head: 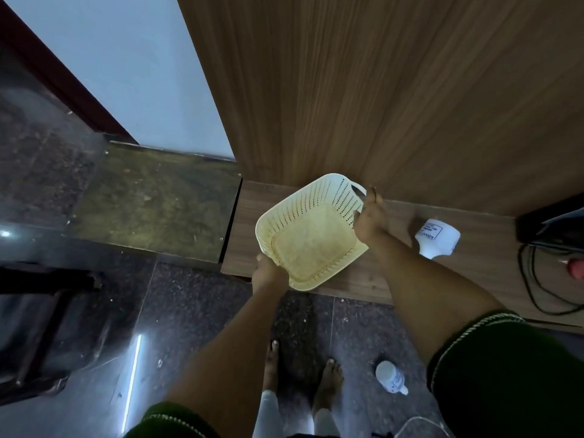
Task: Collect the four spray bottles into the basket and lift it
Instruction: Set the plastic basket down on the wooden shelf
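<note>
Basket (311, 235) cream perforated plastic, squarish, empty, tilted over low wooden ledge (493, 263); left hand (268, 273) grips near rim corner, right hand (371, 222) curls round far-side handle; white bottle (437, 238), smooth, lies on its side on ledge just right of right hand, long axis angled toward viewer; second bottle (391, 378) on speckled stone floor (196, 311), near right arm; remaining bottles not in view.

Bare arms, dark green short sleeves

Each sleeve (493, 358) carries pale corded trim along its hem; white trouser legs (268, 412) end above bare feet (328, 384); both forearms are uncovered.
</note>
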Demonstrator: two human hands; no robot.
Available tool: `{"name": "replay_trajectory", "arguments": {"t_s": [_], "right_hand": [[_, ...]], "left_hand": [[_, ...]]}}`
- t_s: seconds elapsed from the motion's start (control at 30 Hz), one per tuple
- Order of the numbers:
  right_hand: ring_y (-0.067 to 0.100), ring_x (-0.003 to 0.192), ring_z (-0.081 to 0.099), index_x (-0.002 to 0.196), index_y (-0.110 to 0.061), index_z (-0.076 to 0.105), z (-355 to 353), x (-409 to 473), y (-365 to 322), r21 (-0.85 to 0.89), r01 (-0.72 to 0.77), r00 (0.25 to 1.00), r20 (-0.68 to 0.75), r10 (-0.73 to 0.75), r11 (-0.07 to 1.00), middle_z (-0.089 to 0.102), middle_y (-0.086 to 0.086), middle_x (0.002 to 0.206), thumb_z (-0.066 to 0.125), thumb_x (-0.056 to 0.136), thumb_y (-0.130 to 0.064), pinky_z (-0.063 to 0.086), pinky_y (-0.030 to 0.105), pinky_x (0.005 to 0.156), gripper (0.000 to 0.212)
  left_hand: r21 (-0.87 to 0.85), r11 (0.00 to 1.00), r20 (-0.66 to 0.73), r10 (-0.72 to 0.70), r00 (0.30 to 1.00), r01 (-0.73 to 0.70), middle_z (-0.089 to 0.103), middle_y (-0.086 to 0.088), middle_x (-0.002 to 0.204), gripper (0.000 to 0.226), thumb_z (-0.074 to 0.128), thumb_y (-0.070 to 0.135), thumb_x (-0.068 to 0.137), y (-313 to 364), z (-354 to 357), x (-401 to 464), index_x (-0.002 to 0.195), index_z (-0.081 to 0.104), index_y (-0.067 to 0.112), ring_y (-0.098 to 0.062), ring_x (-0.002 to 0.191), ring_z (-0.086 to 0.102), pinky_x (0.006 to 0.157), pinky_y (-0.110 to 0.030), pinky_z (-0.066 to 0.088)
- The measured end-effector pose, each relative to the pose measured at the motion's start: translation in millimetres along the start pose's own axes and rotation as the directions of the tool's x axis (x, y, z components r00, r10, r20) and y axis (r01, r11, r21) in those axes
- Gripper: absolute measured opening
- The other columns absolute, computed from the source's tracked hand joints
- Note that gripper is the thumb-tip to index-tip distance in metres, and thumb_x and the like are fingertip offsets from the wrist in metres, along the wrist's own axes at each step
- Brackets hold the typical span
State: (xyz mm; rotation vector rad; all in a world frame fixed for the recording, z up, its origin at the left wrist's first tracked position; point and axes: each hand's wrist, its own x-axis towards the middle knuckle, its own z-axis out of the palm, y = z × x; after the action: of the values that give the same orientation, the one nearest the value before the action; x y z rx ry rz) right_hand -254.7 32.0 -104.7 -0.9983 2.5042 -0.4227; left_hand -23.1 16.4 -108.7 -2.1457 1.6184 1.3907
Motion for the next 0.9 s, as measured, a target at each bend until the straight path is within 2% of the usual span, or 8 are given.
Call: {"name": "replay_trajectory", "arguments": {"t_s": [0.17,0.23,0.33,0.43,0.5,0.67,0.77,0.9], "right_hand": [[0.034,0.128,0.045,0.140,0.000,0.034,-4.9,14.2,-5.4,0.162,-0.170,0.985,0.015,0.170,0.972,0.046,0.022,0.139,0.044,0.095,-0.007,0.035,0.032,0.103,0.046],[0.034,0.126,0.046,0.136,0.002,0.039,-8.7,14.3,-1.7,0.121,-0.236,0.972,0.040,0.233,0.964,0.048,0.023,0.136,0.040,0.096,-0.008,0.036,0.032,0.101,0.041],[0.033,0.127,0.044,0.134,0.001,0.043,-16.0,2.5,6.0,0.080,-0.309,0.949,0.096,0.301,0.948,0.047,0.020,0.138,0.037,0.097,-0.009,0.036,0.033,0.097,0.039],[0.027,0.096,0.056,0.120,-0.007,0.059,-18.2,-16.3,13.7,0.154,-0.305,0.949,-0.037,0.314,0.940,0.063,0.014,0.119,0.042,0.093,-0.005,0.037,0.024,0.070,0.031],[0.020,0.078,0.049,0.111,-0.009,0.064,-15.4,-27.2,19.6,0.188,-0.301,0.943,-0.089,0.321,0.935,0.068,0.014,0.107,0.043,0.091,-0.004,0.032,0.023,0.056,0.030],[0.023,0.078,0.052,0.108,-0.005,0.066,-3.0,-39.7,30.9,0.304,-0.359,0.902,-0.129,0.412,0.882,0.068,0.018,0.103,0.042,0.091,-0.004,0.035,0.025,0.066,0.029],[0.033,0.092,0.059,0.113,-0.004,0.064,-2.0,-42.0,33.6,0.303,-0.366,0.898,-0.135,0.420,0.880,0.066,0.019,0.108,0.043,0.092,-0.004,0.036,0.025,0.069,0.030],[0.025,0.089,0.054,0.114,-0.004,0.063,-0.3,-40.6,32.0,0.304,-0.342,0.899,-0.170,0.403,0.889,0.064,0.018,0.109,0.044,0.093,-0.005,0.034,0.024,0.070,0.028]], "left_hand": [[-0.023,1.000,-0.044,0.011,0.999,-0.012,0.050,-0.024,0.129,0.041,0.039,0.007,0.088,2.0,-1.2,6.8,0.128,0.037,0.003,-0.041,0.115,0.052,0.081,-0.042,0.044],[0.008,1.000,-0.079,0.019,0.997,-0.019,0.052,-0.023,0.126,0.039,0.038,0.005,0.087,2.8,-7.0,9.8,0.126,0.039,0.002,-0.038,0.113,0.053,0.077,-0.039,0.043],[0.104,0.992,-0.137,0.085,0.987,-0.071,0.055,-0.021,0.124,0.032,0.040,0.002,0.089,4.9,-20.6,19.1,0.120,0.046,0.001,-0.036,0.114,0.052,0.086,-0.041,0.044],[0.181,0.975,-0.162,0.158,0.974,-0.128,0.058,-0.020,0.119,0.026,0.043,0.004,0.091,15.5,-36.6,32.7,0.116,0.050,0.001,-0.035,0.110,0.054,0.086,-0.040,0.044],[0.211,0.961,-0.172,0.216,0.961,-0.178,0.060,-0.019,0.117,0.027,0.043,0.005,0.091,28.2,-45.2,41.6,0.117,0.051,0.002,-0.034,0.107,0.055,0.083,-0.040,0.045],[0.227,0.925,-0.188,0.348,0.918,-0.304,0.063,-0.019,0.109,0.030,0.037,0.002,0.088,61.1,-56.5,55.5,0.113,0.052,0.006,-0.036,0.104,0.056,0.075,-0.036,0.038],[0.257,0.912,-0.166,0.368,0.915,-0.320,0.063,-0.020,0.108,0.026,0.040,0.003,0.087,67.6,-57.9,59.5,0.110,0.053,0.007,-0.038,0.104,0.056,0.075,-0.035,0.037],[0.307,0.894,-0.135,0.381,0.914,-0.327,0.062,-0.021,0.109,0.027,0.042,0.002,0.087,67.4,-59.8,64.0,0.112,0.051,0.004,-0.038,0.105,0.056,0.078,-0.038,0.041]]}}
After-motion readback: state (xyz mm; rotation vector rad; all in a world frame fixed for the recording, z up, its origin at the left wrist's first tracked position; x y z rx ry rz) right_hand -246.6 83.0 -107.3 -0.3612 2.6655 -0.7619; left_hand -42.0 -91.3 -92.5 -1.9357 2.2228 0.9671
